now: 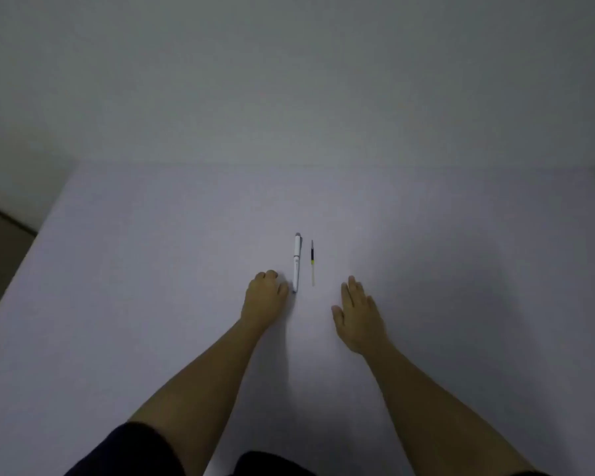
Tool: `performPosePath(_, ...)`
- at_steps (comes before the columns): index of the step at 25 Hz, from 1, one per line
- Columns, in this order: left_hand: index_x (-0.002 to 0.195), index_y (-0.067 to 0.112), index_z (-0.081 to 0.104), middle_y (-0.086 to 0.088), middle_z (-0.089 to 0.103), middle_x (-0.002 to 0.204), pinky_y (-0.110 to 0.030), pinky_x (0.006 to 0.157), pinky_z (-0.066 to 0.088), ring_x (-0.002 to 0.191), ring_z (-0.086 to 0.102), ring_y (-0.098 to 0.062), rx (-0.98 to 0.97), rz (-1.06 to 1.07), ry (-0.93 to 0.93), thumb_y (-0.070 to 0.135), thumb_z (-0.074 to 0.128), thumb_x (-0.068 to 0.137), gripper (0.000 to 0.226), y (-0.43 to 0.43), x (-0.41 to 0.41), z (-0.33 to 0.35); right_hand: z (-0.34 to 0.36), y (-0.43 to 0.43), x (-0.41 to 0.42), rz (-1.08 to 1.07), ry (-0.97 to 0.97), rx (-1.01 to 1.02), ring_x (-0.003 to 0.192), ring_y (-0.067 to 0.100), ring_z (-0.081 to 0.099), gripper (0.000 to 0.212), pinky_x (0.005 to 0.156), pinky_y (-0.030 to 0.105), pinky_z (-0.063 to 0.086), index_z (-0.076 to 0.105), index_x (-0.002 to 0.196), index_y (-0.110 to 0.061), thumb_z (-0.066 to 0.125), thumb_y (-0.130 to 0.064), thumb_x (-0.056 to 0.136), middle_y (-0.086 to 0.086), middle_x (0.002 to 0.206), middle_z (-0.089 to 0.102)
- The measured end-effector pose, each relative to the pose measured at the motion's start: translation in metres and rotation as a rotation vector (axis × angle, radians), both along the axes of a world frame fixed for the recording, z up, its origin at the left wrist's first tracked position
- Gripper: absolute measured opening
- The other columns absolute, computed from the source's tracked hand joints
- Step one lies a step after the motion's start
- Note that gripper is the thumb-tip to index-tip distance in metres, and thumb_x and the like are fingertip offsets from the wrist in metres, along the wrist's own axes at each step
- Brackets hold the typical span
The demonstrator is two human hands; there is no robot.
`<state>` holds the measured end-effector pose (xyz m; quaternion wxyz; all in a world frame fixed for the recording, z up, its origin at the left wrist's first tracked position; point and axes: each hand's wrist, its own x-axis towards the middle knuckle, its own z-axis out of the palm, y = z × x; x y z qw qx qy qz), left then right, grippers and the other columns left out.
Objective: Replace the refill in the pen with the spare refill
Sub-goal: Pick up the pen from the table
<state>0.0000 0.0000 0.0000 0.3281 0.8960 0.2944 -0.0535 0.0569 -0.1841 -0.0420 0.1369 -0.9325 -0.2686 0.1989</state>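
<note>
On the white bench (152,269), the left hand (263,297) is curled and empty, just beside the pen (296,262) at its 2 o'clock. The right hand (358,314), flat and empty, sits farther off. Pen and spare refill (312,264) point toward 12 o'clock.

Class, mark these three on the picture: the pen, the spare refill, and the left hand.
pen (296,262), head view, middle of the white barrel.
spare refill (312,262), head view, the yellow band near its dark end.
left hand (263,298), head view, back of the hand.
</note>
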Motion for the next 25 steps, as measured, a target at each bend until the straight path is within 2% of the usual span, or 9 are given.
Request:
performPosePath(3, 0.097, -0.007, 0.056, -0.027, 0.059, 0.098, -0.041, 0.071, 0.044, 0.079, 0.049, -0.027, -0.018, 0.083, -0.080, 0.013, 0.048, 0.091, 0.023, -0.003, 0.025, -0.008, -0.013, 0.002, -0.001, -0.055, -0.026, -0.017, 0.146, 0.027, 0.004, 0.081, 0.118, 0.041, 0.008, 0.007, 0.145, -0.005, -0.002, -0.051, 0.079, 0.012, 0.158, 0.003)
performPosePath(8, 0.096, -0.005, 0.056, -0.025, 0.060, 0.095, -0.043, 0.070, 0.047, 0.084, 0.057, -0.038, -0.002, 0.207, -0.112, 0.018, 0.052, 0.090, 0.025, -0.013, 0.060, -0.024, -0.023, 0.005, -0.005, -0.095, -0.139, -0.015, 0.133, 0.036, 0.040, 0.062, 0.104, 0.052, 0.034, 0.035, 0.136, 0.001, 0.019, -0.041, 0.092, 0.020, 0.145, 0.040)
performPosePath(13, 0.096, -0.006, 0.054, -0.027, 0.060, 0.097, -0.043, 0.070, 0.045, 0.086, 0.057, -0.040, -0.028, 0.259, -0.078, 0.012, 0.049, 0.090, 0.020, -0.015, 0.071, -0.033, -0.030, 0.003, -0.006, -0.088, -0.123, -0.014, 0.135, 0.035, 0.036, 0.061, 0.106, 0.053, 0.032, 0.032, 0.138, -0.001, 0.026, -0.037, 0.090, 0.018, 0.147, 0.037)
performPosePath(15, 0.091, -0.004, 0.054, -0.025, 0.061, 0.093, -0.043, 0.070, 0.047, 0.084, 0.058, -0.038, -0.094, 0.288, -0.090, 0.014, 0.053, 0.088, 0.018, -0.011, 0.065, -0.030, -0.025, 0.005, -0.006, -0.084, -0.090, 0.013, 0.141, 0.033, 0.026, 0.063, 0.112, 0.051, 0.026, 0.025, 0.141, -0.001, 0.022, -0.038, 0.090, 0.017, 0.152, 0.026)
performPosePath(17, 0.086, 0.002, 0.052, -0.019, 0.061, 0.086, -0.044, 0.067, 0.050, 0.077, 0.059, -0.035, -0.135, 0.272, -0.121, 0.017, 0.054, 0.088, 0.016, -0.008, 0.052, -0.020, -0.012, 0.007, 0.002, -0.134, 0.025, 0.121, 0.144, 0.030, 0.016, 0.061, 0.117, 0.043, 0.014, 0.019, 0.143, -0.003, 0.027, -0.036, 0.093, 0.015, 0.156, 0.018)
performPosePath(18, 0.084, 0.004, 0.051, -0.015, 0.060, 0.082, -0.042, 0.063, 0.049, 0.072, 0.058, -0.032, -0.153, 0.236, -0.136, 0.018, 0.053, 0.088, 0.014, -0.007, 0.044, -0.013, 0.001, 0.009, 0.008, -0.213, 0.105, 0.238, 0.142, 0.029, 0.023, 0.056, 0.116, 0.038, 0.018, 0.024, 0.142, -0.004, 0.036, -0.031, 0.094, 0.016, 0.153, 0.025)
performPosePath(20, 0.085, 0.008, 0.047, -0.010, 0.060, 0.075, -0.034, 0.054, 0.044, 0.063, 0.055, -0.026, -0.233, 0.124, -0.157, 0.019, 0.049, 0.091, 0.013, -0.006, 0.024, 0.006, 0.033, 0.013, 0.020, -0.459, 0.265, 0.505, 0.122, 0.023, 0.049, 0.046, 0.099, 0.023, 0.038, 0.038, 0.136, -0.010, 0.049, -0.023, 0.092, 0.012, 0.137, 0.049)
performPosePath(22, 0.089, 0.011, 0.047, -0.011, 0.062, 0.074, -0.030, 0.052, 0.040, 0.059, 0.053, -0.022, -0.294, -0.033, -0.177, 0.021, 0.047, 0.093, 0.011, -0.005, 0.005, 0.023, 0.062, 0.018, 0.025, -0.584, 0.406, 0.650, 0.099, 0.014, 0.060, 0.039, 0.077, 0.009, 0.044, 0.047, 0.130, -0.019, 0.050, -0.029, 0.092, 0.004, 0.118, 0.061)
performPosePath(25, 0.102, 0.018, 0.053, -0.003, 0.060, 0.076, -0.024, 0.051, 0.037, 0.056, 0.048, -0.012, -0.227, -0.229, -0.198, 0.026, 0.045, 0.093, 0.015, -0.009, -0.013, 0.035, 0.084, 0.023, 0.020, -0.603, 0.513, 0.809, 0.089, 0.012, 0.066, 0.030, 0.082, 0.022, 0.050, 0.054, 0.119, -0.022, 0.054, -0.030, 0.090, -0.003, 0.102, 0.065)
